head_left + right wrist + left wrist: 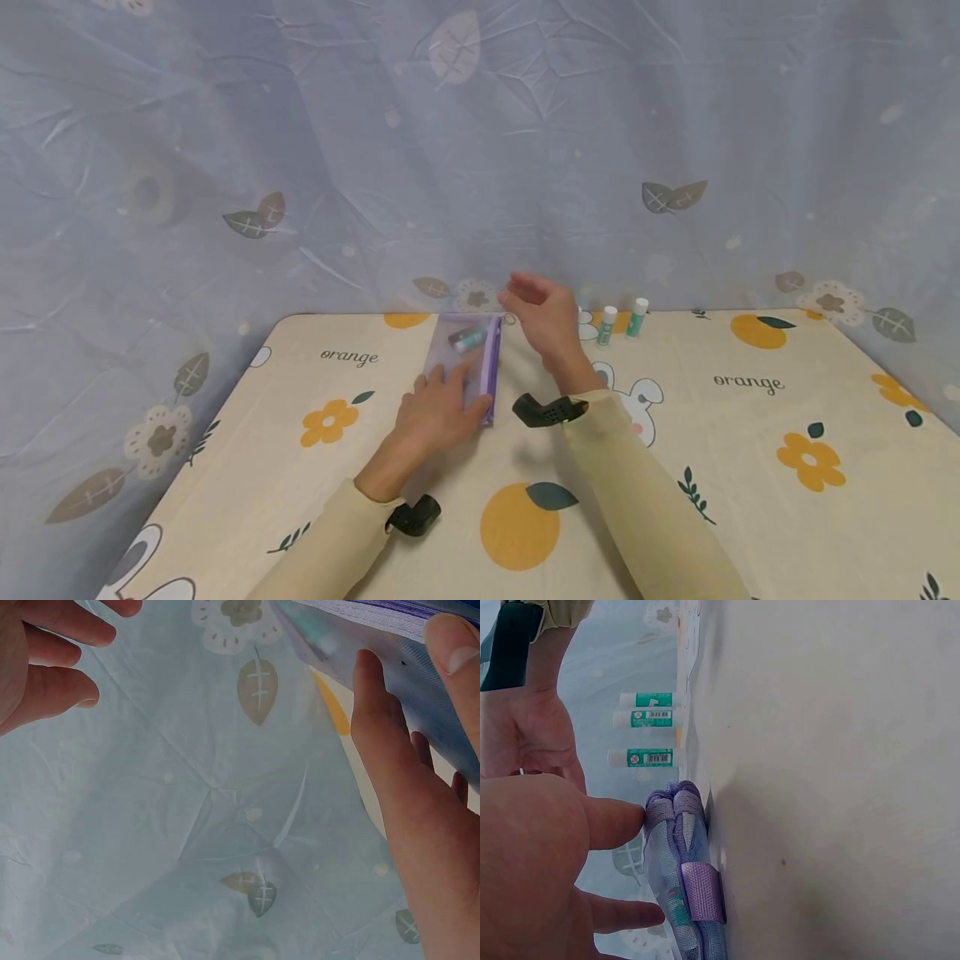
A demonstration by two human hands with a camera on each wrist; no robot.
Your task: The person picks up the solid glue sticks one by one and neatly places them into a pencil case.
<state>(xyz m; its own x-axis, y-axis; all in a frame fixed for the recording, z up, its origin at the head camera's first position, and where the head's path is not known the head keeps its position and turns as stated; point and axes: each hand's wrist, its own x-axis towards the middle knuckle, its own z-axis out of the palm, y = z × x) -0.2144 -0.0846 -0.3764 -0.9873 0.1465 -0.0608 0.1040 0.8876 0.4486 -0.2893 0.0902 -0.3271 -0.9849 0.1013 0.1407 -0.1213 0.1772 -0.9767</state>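
Note:
A translucent mesh zip pouch [492,354] with purple edging lies flat near the table's back edge. Through its mesh show a green-and-white glue stick [471,339] and a dark piece [454,335] beside it. My left hand [438,412] rests on the pouch's near part, fingers extended and thumb at the zip side. Above the table, just right of the pouch's far corner, my right hand [547,321] is raised with nothing in it. To its right stand two upright glue sticks, one [607,326] slightly nearer than the other [637,318]; the left wrist view shows three, including this one [641,757].
A cream tablecloth [600,517] printed with oranges and flowers covers the table. Behind it hangs a grey-blue patterned curtain [480,167], close to the table's back edge. A lavender fabric tab [703,892] sits at the pouch's near zip end.

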